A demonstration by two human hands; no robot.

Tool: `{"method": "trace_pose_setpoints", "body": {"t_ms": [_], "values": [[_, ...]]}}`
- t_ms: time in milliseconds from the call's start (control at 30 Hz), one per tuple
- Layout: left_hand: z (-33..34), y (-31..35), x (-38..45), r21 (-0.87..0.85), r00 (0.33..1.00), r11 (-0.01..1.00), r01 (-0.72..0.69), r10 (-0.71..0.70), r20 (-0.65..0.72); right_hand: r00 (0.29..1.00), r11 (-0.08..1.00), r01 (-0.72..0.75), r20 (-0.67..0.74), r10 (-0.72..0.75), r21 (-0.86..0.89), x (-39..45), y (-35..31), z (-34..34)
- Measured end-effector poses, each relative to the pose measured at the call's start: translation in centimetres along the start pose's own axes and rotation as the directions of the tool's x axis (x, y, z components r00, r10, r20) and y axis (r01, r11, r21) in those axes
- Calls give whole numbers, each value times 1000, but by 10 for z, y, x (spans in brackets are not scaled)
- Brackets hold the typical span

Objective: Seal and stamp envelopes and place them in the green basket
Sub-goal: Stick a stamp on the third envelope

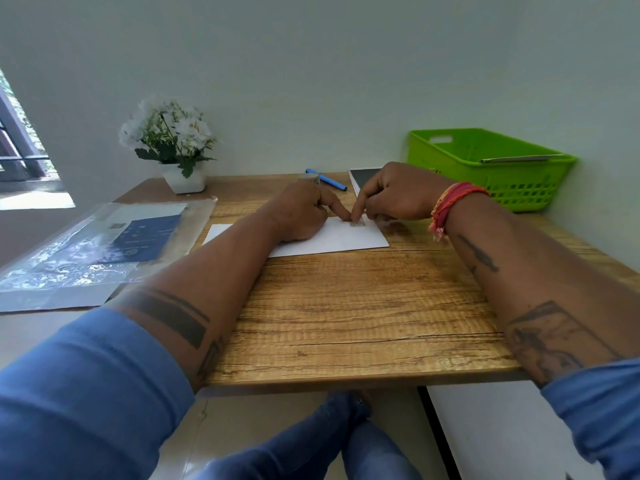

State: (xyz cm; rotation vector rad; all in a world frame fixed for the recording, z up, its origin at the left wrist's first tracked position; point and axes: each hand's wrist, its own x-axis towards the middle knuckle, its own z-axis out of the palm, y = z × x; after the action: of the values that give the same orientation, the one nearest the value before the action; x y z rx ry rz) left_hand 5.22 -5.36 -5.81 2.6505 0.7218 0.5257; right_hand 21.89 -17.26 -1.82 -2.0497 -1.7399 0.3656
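Envelope point(322, 239) on counter point(346, 306): both index fingertips press its stamp point(356, 222); neither grip holds anything; basket point(450, 157) at two o'clock awaits it.

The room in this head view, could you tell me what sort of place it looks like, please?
Probably a small home or office desk corner set against a plain wall. A wooden desk holds a white envelope, a blue pen, a potted white flower plant and a green basket for finished mail.
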Motion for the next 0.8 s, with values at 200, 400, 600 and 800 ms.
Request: {"method": "trace_pose_setpoints", "body": {"t_ms": [200, 400, 600, 800], "values": [[5, -7, 4, 4, 999, 1000, -21, 21, -27, 994, 998, -47, -98, 50, 34, 6, 9, 6], [11, -15, 11, 67, 992, 994, -83, 89, -95, 999, 993, -52, 10, 53, -110, 7, 10, 5], [14, -7, 16, 120, 994, 991, -65, 75, -82, 993, 990, -77, 81, 87, -122, 5, 7, 0], [18, -4, 17, 111, 994, 994, -11, 23, -110, 992, 988, -93, 76, 103, -122, 6, 7, 2]]}}
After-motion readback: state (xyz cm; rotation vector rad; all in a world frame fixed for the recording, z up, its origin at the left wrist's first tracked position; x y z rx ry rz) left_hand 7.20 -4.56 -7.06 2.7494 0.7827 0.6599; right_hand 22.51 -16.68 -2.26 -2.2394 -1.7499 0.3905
